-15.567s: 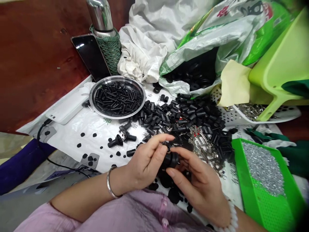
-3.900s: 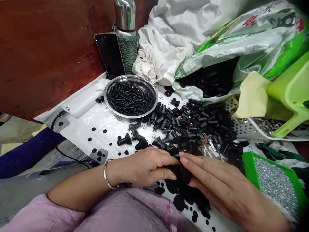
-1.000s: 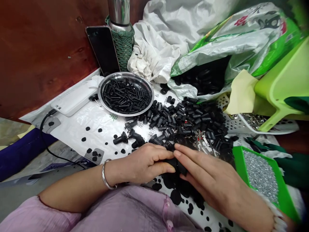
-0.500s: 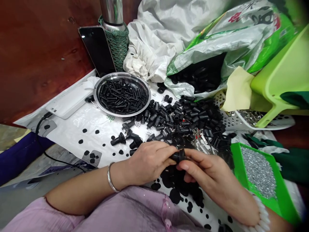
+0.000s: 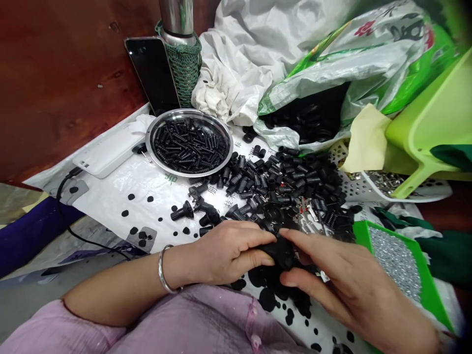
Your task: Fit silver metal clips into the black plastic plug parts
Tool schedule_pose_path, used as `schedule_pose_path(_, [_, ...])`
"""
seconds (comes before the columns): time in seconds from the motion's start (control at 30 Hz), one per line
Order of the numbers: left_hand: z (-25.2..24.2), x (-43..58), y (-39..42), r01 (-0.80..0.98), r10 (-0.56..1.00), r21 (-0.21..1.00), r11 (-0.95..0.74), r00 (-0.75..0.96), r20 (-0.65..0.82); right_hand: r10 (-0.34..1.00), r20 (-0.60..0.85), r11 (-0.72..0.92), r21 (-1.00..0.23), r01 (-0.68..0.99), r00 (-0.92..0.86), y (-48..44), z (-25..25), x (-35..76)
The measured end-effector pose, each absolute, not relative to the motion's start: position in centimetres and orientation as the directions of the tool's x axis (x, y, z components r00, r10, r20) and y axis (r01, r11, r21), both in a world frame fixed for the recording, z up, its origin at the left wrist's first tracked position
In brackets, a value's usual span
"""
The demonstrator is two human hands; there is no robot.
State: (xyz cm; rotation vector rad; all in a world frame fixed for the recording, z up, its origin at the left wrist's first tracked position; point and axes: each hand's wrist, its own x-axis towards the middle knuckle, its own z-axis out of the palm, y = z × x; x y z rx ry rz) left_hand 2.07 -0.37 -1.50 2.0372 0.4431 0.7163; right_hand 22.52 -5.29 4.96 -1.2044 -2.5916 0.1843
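Left hand [image 5: 224, 255], silver bangle [image 5: 162, 269] on the wrist, has its fingers wrapped around a chunky black plastic fitting [image 5: 282, 253], and the right hand [image 5: 354, 290] pinches it too. Left of the fitting: round steel dish [image 5: 189, 142] of black ribbed pieces. Right of it: bright green tray [image 5: 396, 260] of tiny silver screws.

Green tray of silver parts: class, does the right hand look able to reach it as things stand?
Probably yes: the right hand lies right beside the green tray, and nothing stands between them, though it is touching a black plastic part.
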Motion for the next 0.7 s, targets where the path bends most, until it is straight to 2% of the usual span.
schedule_pose_path(0.1, [-1.5,1.8,-0.2,0.010,0.570,0.868,-0.497,0.758,0.317,0.769,0.166,0.639,-0.224,0.736,-0.618,-5.4,5.1,22.7])
schedule_pose_path(0.23, [-1.6,1.7,-0.1,-0.009,0.557,0.870,-0.494,0.765,0.324,0.752,0.131,0.659,-0.116,0.743,-0.646,-5.8,5.0,22.9])
schedule_pose_path(0.5, [-1.5,1.8,-0.5,0.034,0.558,0.806,-0.591,0.739,0.378,0.711,0.248,0.697,-0.120,0.707,-0.658,-6.0,3.7,22.6])
schedule_pose_path(0.6, [-1.5,1.5,-0.3,0.002,0.511,0.854,-0.520,0.802,0.309,0.683,0.207,0.728,-0.118,0.675,-0.701,-6.1,3.1,23.2])
schedule_pose_path(0.7, [-1.5,1.3,0.1,-0.051,0.423,0.931,-0.361,0.881,0.212,0.625,0.163,0.780,-0.099,0.618,-0.763,-6.4,2.6,23.9])
